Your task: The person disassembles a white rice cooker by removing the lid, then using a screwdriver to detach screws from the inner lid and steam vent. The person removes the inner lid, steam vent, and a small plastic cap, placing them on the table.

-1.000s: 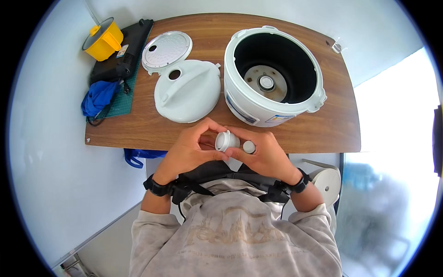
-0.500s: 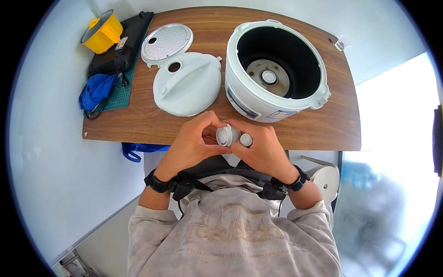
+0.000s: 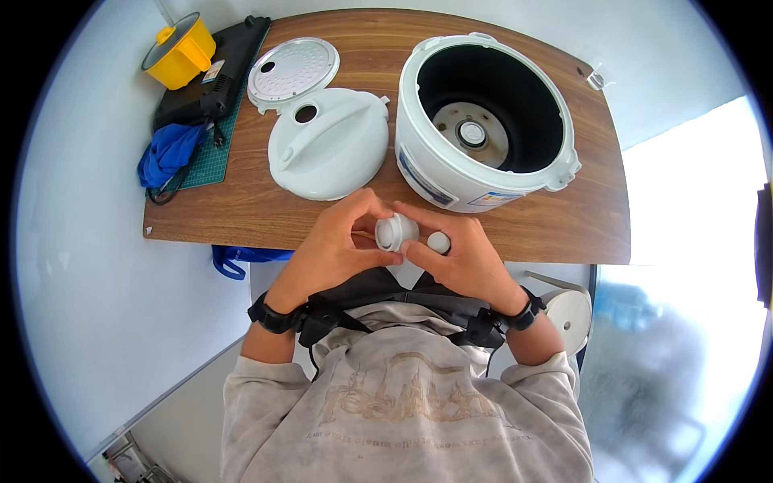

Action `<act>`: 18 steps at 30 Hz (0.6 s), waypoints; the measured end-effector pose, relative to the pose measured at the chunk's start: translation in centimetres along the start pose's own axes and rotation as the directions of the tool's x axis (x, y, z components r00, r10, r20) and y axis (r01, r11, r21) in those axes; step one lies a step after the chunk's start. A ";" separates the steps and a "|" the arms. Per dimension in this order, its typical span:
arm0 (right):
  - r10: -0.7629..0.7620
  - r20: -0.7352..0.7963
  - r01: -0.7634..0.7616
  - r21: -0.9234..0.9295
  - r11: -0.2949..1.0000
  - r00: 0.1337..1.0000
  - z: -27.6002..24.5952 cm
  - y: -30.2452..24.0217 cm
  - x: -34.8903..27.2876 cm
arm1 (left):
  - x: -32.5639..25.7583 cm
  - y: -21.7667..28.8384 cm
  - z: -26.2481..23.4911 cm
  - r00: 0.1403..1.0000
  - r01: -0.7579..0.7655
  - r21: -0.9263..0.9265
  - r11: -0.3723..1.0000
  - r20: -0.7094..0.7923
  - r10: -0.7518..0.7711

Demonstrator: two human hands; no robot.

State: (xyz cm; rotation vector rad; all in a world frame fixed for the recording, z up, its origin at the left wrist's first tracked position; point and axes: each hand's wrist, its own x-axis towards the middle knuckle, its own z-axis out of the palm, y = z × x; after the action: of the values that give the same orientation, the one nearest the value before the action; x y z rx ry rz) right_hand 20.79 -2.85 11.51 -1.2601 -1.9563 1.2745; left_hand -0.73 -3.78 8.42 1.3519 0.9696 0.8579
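Observation:
Just past the table's front edge, my left hand (image 3: 326,245) is closed round a small white cylindrical cup (image 3: 399,231), perhaps a steam valve, with its round end facing left. The thumb and index finger of my right hand (image 3: 473,258) touch the cup's right side. A second, smaller white piece with a rounded end (image 3: 439,243) is tucked in my right hand; most of it is hidden by the fingers. Beyond my hands stands a white rice cooker body (image 3: 416,145), open on top, with a metal heating plate (image 3: 447,121) inside. To its left lies a white cooker lid (image 3: 354,149).
A perforated round inner lid (image 3: 306,60) lies behind the white lid. On the left are a green cutting mat (image 3: 211,167), a black flat appliance (image 3: 181,109), a yellow pot (image 3: 179,64) and a blue cloth (image 3: 167,153). A white roll (image 3: 568,320) sits below the table, right.
My right hand has shifted slightly to the right, carrying the smaller piece a little away from the cup. Its thumb now lies across the cup's right side. My left hand keeps its grip.

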 end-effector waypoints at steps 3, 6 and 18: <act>-0.068 -0.055 0.068 0.008 0.998 0.996 0.1 0.6 -0.1 | 0.3 -0.7 -0.7 0.999 0.031 -0.056 0.998 0.032 -0.029; -0.022 -0.091 0.020 -0.024 1.000 0.996 -0.4 1.3 -0.2 | 0.3 -1.4 -1.2 0.999 0.038 -0.071 0.997 0.019 -0.037; -0.117 -0.161 0.096 -0.131 0.987 0.980 -1.6 2.9 0.9 | 1.2 -1.8 -0.9 0.996 0.085 -0.120 0.989 0.038 -0.081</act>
State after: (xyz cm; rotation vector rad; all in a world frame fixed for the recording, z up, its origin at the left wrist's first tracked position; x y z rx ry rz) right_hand 22.86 -0.97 9.54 -1.2590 -1.9763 0.9751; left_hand -1.22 -2.46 6.62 1.2105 0.9263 0.8161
